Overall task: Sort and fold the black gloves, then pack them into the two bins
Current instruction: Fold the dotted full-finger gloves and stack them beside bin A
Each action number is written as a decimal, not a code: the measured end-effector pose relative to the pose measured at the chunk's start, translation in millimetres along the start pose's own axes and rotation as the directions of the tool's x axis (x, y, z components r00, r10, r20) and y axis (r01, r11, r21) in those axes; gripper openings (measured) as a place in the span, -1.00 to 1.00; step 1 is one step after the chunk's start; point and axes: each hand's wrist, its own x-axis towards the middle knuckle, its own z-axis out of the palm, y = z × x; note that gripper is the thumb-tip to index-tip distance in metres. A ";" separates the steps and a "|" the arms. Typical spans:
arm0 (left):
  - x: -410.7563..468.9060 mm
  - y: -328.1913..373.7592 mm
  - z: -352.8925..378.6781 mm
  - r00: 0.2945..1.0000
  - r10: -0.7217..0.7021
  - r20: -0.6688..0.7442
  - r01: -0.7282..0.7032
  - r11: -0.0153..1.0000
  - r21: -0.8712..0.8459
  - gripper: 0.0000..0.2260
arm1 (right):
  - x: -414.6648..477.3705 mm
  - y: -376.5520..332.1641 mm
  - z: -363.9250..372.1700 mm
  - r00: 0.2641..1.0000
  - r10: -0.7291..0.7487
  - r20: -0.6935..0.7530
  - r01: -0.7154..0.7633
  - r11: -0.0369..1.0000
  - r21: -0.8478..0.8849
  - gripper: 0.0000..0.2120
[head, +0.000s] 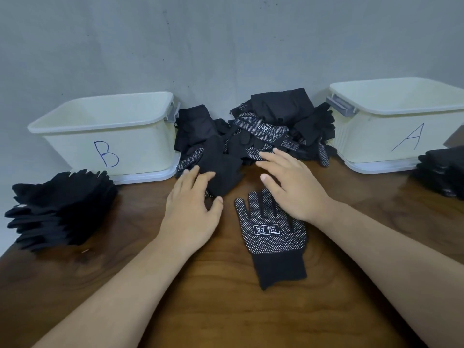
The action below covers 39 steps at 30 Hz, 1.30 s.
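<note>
Gloves in a loose black heap (263,136) sit at the back of the wooden table (226,310), against the grey wall (200,46), btwn two cream bins: bin B (140,146) on the left, bin A (371,139) on the right. Heap mixes plain black ones w/ white-dotted ones. One dotted glove (273,237) lies flat by itself nearer the person, dots and white printed label up, fingers pointing at the heap, cuff toward the camera. L hand (193,204) is relaxed, palm down, fingers lying on a plain glove (223,177) at the heap's front edge, thumb apart from them. R hand (293,187) is spread, palm down, over the dotted glove's fingertips, its own fingertips reaching the heap's front; can't tell if it presses or hovers. A left stack (62,209) of black gloves lies in front of bin B near the table's left edge. A right stack (442,172) sits just beside bin A, partly cut off by the frame.
</note>
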 end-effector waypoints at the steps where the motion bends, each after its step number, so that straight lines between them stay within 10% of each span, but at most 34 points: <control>1: 1.6 -2.7 -0.9 1.000 -0.018 -0.022 0.018 1.000 -0.020 -0.49 | 2.9 1.0 0.9 1.000 0.012 -0.017 -0.011 1.000 0.016 -0.59; 9: 11.8 -4.7 1.0 0.995 -0.076 0.067 0.075 0.997 0.011 -0.43 | -0.3 3.7 6.1 1.000 0.009 0.028 -0.006 0.994 -0.113 -0.56; 17: 3.3 4.1 3.9 0.938 0.252 0.238 -0.275 0.959 0.068 -0.57 | -9.5 -10.7 -5.8 0.960 -0.267 0.083 0.261 0.962 0.079 -0.56; 22: 6.9 -5.2 -0.2 0.989 0.149 -0.022 -0.150 0.987 -0.056 -0.79 | -13.3 -7.9 2.3 0.939 -0.145 0.312 0.139 0.989 0.041 -0.53; 28: 3.0 -3.8 -1.1 0.999 0.013 0.030 -0.019 0.981 0.194 -0.70 | -13.3 -8.3 -0.4 0.944 -0.028 0.329 0.023 1.000 0.019 -0.53; 39: 5.7 -10.5 -16.7 0.991 -0.118 -0.070 0.135 0.929 0.344 -0.82 | -10.2 -5.9 -3.5 0.992 -0.043 0.118 0.033 0.995 0.091 -0.67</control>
